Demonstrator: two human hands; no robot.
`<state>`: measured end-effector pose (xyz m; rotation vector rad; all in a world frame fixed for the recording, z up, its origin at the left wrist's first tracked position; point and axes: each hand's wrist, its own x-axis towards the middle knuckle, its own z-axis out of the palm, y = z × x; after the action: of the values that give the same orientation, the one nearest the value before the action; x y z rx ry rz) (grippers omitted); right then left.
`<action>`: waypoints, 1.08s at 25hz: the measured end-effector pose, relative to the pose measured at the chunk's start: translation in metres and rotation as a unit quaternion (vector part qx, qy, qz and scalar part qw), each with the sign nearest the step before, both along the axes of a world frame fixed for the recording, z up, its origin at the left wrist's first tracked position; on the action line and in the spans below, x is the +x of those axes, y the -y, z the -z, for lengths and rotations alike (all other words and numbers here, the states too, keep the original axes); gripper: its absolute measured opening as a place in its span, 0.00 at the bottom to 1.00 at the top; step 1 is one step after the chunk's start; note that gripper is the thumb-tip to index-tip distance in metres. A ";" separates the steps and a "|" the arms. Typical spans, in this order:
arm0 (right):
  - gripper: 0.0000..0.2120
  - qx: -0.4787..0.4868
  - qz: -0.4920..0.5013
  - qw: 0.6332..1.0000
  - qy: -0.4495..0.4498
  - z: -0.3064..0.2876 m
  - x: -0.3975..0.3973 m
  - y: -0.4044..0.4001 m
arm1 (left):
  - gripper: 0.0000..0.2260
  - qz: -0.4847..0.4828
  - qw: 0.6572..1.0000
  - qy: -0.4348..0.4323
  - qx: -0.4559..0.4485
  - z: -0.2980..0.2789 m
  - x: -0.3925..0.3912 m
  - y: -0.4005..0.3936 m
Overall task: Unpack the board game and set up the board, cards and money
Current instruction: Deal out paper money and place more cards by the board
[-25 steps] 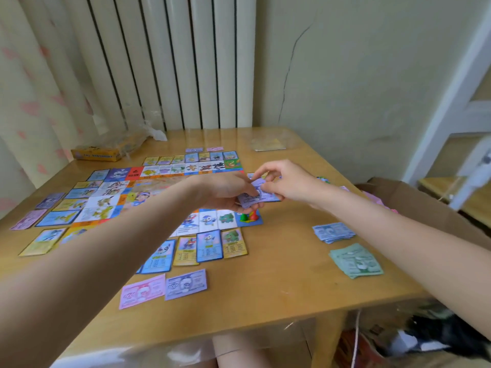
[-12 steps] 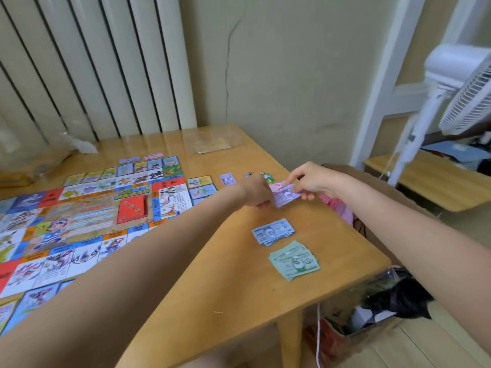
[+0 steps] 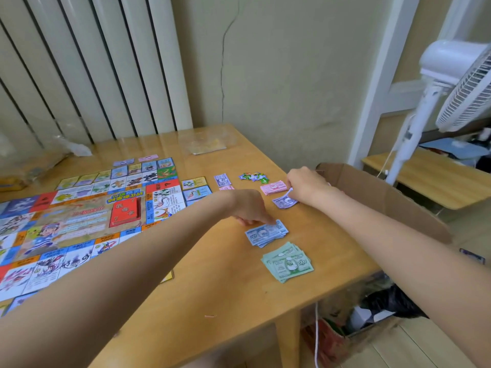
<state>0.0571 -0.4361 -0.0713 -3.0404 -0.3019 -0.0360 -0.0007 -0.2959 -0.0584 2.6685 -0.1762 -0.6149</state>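
A: Where are the notes?
B: Purple stack (image 3: 284, 202) sits under the right hand (image 3: 305, 185), fingers pinching a note's edge; its long axis runs left-right; left hand (image 3: 248, 207) presses curled fingertips on the blue stack (image 3: 265, 233), nearer me.

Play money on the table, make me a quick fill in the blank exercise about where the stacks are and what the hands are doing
1. The left hand presses its fingertips on the ____ stack of bills.
2. The stack nearest the table's front edge is the ____ one.
3. The right hand rests at the purple bills, just in front of the ____ stack.
4. The red card deck sits on the ____.

Missing words: blue; green; pink; board
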 end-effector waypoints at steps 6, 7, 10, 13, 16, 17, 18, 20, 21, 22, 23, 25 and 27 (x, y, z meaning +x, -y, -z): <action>0.12 -0.085 -0.025 0.990 0.111 -0.010 -0.014 -0.013 | 0.24 0.067 0.988 0.064 0.125 0.002 -0.012 0.008; 0.11 -0.072 -0.036 0.989 0.122 -0.012 -0.016 -0.016 | 0.24 0.063 0.987 0.071 0.127 0.003 -0.012 0.010; 0.09 -0.047 -0.059 0.989 0.127 -0.017 -0.022 -0.024 | 0.26 0.052 0.989 0.058 0.129 0.005 -0.014 0.016; 0.09 -0.025 -0.066 0.992 0.103 -0.019 -0.028 -0.028 | 0.24 0.030 0.994 0.017 0.101 0.007 -0.013 0.014; 0.09 -0.014 -0.067 0.994 0.088 -0.019 -0.031 -0.025 | 0.21 0.025 0.996 0.018 0.089 0.009 -0.014 0.012; 0.09 -0.012 -0.064 0.994 0.085 -0.019 -0.031 -0.023 | 0.21 0.026 0.995 0.029 0.087 0.010 -0.015 0.011; 0.09 -0.010 -0.063 0.995 0.083 -0.019 -0.030 -0.022 | 0.21 0.028 0.996 0.037 0.079 0.010 -0.017 0.011; 0.08 0.017 -0.069 0.995 0.064 -0.018 -0.028 -0.019 | 0.20 0.019 0.998 0.041 0.035 0.011 -0.020 0.008; 0.08 0.061 -0.080 0.994 0.041 -0.018 -0.026 -0.020 | 0.18 0.001 0.999 0.035 0.000 0.010 -0.020 0.003; 0.08 0.134 -0.093 0.987 0.003 -0.018 -0.026 -0.021 | 0.15 -0.030 0.998 0.025 -0.049 0.008 -0.020 -0.004; 0.08 0.221 -0.101 0.969 -0.048 -0.019 -0.028 -0.025 | 0.13 -0.070 0.991 0.015 -0.115 0.006 -0.019 -0.013; 0.11 0.351 -0.106 0.919 -0.146 -0.024 -0.034 -0.034 | 0.11 -0.158 0.953 0.001 -0.259 -0.001 -0.016 -0.032; 0.17 0.410 -0.107 0.882 -0.205 -0.030 -0.037 -0.042 | 0.14 -0.207 0.915 -0.001 -0.347 -0.007 -0.013 -0.048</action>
<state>0.0199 -0.3937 -0.0415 -2.0886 -0.4410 0.3864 -0.0132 -0.2482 -0.0516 1.9263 0.1506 -0.3289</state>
